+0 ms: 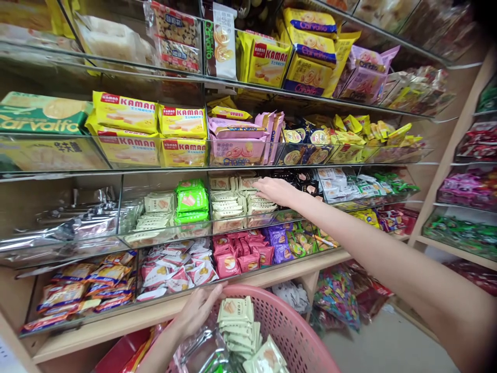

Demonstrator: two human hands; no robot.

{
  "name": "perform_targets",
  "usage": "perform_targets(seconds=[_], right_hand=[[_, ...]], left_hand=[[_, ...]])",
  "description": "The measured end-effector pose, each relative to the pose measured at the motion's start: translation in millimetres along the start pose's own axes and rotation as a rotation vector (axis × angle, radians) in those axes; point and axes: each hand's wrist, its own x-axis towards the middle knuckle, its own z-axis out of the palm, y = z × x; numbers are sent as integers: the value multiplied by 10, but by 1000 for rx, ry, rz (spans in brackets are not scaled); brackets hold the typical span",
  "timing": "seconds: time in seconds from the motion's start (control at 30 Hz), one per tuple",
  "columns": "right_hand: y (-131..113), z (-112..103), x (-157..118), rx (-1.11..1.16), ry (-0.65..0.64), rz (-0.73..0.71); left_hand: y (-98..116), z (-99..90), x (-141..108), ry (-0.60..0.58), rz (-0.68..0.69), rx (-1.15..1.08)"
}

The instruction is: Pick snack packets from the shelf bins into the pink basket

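My right hand [276,189] reaches into a shelf compartment, fingers curled down and closed on cream-coloured snack packets [261,203]; its fingertips are partly hidden among them. Another stack of the same cream packets [228,204] stands just to its left. My left hand [197,310] grips the rim of a pink plastic basket [289,316] below the shelves. Inside the basket lie a stack of cream packets [237,316], some loose packets [267,357] and clear plastic wrapping [204,347].
Clear dividers and front lips edge the shelves. Bright green packets [190,201] and black packets [306,181] flank the cream ones. Red packets [241,251] fill the tier below, yellow wafer packs [126,111] the one above. Bagged colourful sweets [337,298] sit on the floor.
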Motion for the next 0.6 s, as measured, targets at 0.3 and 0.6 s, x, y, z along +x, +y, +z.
perform_targets(seconds=[0.3,0.6], right_hand=[[63,102,161,-49,23,33],[96,46,255,19,-41,53]], left_hand=[[-58,11,6,1,8,9],[-102,6,4,8,0,-6]])
